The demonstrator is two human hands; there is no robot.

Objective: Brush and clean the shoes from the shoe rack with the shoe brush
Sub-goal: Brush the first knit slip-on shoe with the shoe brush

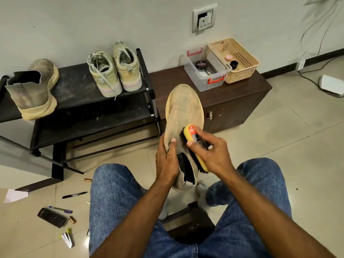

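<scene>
Two hands: left (167,161) gripping shoe (183,110), right (214,153) gripping brush (191,138).

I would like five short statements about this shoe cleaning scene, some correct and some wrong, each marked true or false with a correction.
1. The right hand holds a yellow brush against the beige shoe. True.
2. The left hand is empty. False: it grips the beige shoe near its opening.
3. Three shoes stand on top of the black shoe rack. True: a laced pair and one slip-on shoe.
4. The polish tin lies in the beige basket. False: it is in the clear plastic box beside the basket.
5. The remote control lies on the brown cabinet. False: it is on the floor.
</scene>
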